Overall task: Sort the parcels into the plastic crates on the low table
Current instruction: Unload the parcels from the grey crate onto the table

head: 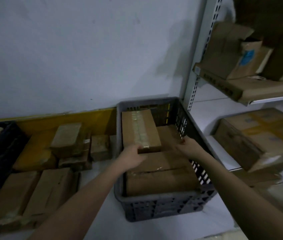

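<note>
Pale tabletop [102, 196] is carrying loose parcels [67, 135] at frame left; at centre my left hand [133, 157] is gripping the taped parcel [139, 129], long axis running up-frame inside the grey crate [163, 207]; right hand [188, 146] beside it, fingers relaxed.

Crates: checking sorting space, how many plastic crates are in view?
2: the grey crate centre, holding parcels, and a dark crate at the left edge, partly cut off. Others may lie outside the view.

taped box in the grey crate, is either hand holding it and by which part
The left hand grips the taped box at its near end. The right hand rests inside the crate beside it, holding nothing visible.
</note>
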The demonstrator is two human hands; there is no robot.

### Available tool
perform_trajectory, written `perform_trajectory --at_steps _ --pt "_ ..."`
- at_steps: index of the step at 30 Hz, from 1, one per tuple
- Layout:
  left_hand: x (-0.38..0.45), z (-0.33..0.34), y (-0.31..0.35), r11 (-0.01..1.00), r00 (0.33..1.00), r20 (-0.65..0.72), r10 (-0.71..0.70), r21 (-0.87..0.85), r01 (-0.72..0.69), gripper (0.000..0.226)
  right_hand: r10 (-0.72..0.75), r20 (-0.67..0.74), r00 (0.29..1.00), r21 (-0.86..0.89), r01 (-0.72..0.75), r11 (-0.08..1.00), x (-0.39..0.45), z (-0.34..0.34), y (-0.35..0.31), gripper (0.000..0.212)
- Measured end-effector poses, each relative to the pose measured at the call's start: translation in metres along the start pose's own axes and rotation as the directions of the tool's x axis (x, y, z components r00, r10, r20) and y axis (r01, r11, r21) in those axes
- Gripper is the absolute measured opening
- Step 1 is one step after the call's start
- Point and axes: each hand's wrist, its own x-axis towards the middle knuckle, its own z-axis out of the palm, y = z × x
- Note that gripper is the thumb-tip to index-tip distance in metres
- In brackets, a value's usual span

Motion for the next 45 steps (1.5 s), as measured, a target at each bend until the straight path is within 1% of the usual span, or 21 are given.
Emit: perform_trajectory --at_steps 2,4,7,9,12,14,17,19,22,24,26,28,30,32,34,36,38,40,41,44,45 --pt "0.0 0.016 0.005 0.989 0.989 0.05 -0.141 0.06 0.138 0.061 0.079 0.045 0.996 0.018 -0.08 0.997 0.002 0.001 0.021 0.066" --pt "-0.001 0.026 0.007 0.966 0.966 0.073 -0.247 0.09 0.24 0.076 0.139 0.132 0.982 0.094 -0.151 0.984 0.002 0.007 0.035 0.075" --pt "-0.004 0.034 0.008 0.948 0.948 0.048 -0.314 0.064 0.311 0.075 0.171 0.272 0.947 0.218 -0.233 0.948 0.008 0.019 0.052 0.08" --pt "-0.006 0.033 0.008 0.944 0.944 0.018 -0.329 0.009 0.329 0.071 0.175 0.307 0.935 0.214 -0.247 0.945 0.011 0.024 0.06 0.07" --pt "-0.011 0.025 0.008 0.931 0.943 -0.018 -0.332 -0.165 0.325 0.061 0.15 0.249 0.957 0.141 -0.189 0.972 0.009 0.02 0.057 0.052" --pt "-0.014 0.021 0.011 0.915 0.943 -0.071 -0.326 -0.273 0.296 0.056 0.12 0.182 0.976 0.123 -0.143 0.982 0.011 0.016 0.055 0.047" --pt "-0.016 0.01 0.024 0.922 0.947 -0.159 -0.278 -0.321 0.217 0.059 0.098 0.085 0.992 0.184 -0.112 0.977 0.016 0.006 0.052 0.044" --pt "-0.014 -0.002 0.034 0.899 0.938 -0.213 -0.274 -0.404 0.17 0.057 0.079 0.031 0.996 0.2 -0.084 0.976 0.014 -0.001 0.045 0.046" --pt "-0.011 -0.015 0.039 0.84 0.917 -0.243 -0.317 -0.521 0.153 0.028 0.063 -0.028 0.998 0.179 -0.057 0.982 0.01 -0.008 0.038 0.046" --pt "-0.01 -0.02 0.035 0.773 0.905 -0.231 -0.358 -0.616 0.148 0.025 0.056 -0.059 0.997 0.127 -0.048 0.991 0.007 -0.014 0.033 0.045" --pt "-0.012 -0.027 0.035 0.706 0.898 -0.243 -0.366 -0.702 0.098 0.023 0.03 -0.106 0.994 0.063 -0.023 0.998 0.003 -0.025 0.025 0.042" --pt "-0.014 -0.036 0.036 0.705 0.898 -0.306 -0.317 -0.709 0.008 0.023 0.009 -0.151 0.988 0.04 -0.003 0.999 0.002 -0.04 0.017 0.04" --pt "-0.019 -0.045 0.039 0.726 0.901 -0.365 -0.234 -0.682 -0.088 0.03 -0.01 -0.17 0.985 0.069 0.022 0.997 0.001 -0.059 0.01 0.041" --pt "-0.024 -0.05 0.043 0.706 0.916 -0.369 -0.158 -0.691 -0.156 0.031 -0.05 -0.16 0.986 0.109 0.068 0.992 0.0 -0.075 0.005 0.041" --pt "-0.026 -0.052 0.052 0.696 0.934 -0.342 -0.101 -0.695 -0.18 0.029 -0.1 -0.157 0.982 0.101 0.117 0.988 -0.004 -0.091 -0.004 0.041" --pt "-0.027 -0.055 0.06 0.696 0.928 -0.364 -0.076 -0.686 -0.212 0.035 -0.147 -0.186 0.971 0.069 0.162 0.984 -0.008 -0.104 -0.016 0.04" --pt "-0.027 -0.062 0.065 0.656 0.912 -0.395 -0.108 -0.718 -0.233 0.039 -0.194 -0.232 0.953 0.054 0.212 0.976 -0.014 -0.116 -0.029 0.039" --pt "-0.032 -0.072 0.068 0.62 0.903 -0.416 -0.113 -0.739 -0.263 0.035 -0.229 -0.275 0.934 0.039 0.249 0.968 -0.02 -0.129 -0.043 0.042" --pt "-0.034 -0.078 0.07 0.626 0.898 -0.428 -0.098 -0.728 -0.279 0.036 -0.246 -0.298 0.922 0.033 0.268 0.963 -0.021 -0.134 -0.05 0.044" --pt "-0.045 -0.099 0.069 0.693 0.891 -0.453 -0.038 -0.654 -0.303 0.047 -0.291 -0.336 0.896 0.045 0.324 0.945 -0.024 -0.139 -0.075 0.045" --pt "-0.048 -0.105 0.067 0.706 0.886 -0.463 -0.034 -0.638 -0.306 0.048 -0.304 -0.344 0.888 0.056 0.342 0.938 -0.024 -0.138 -0.083 0.045"
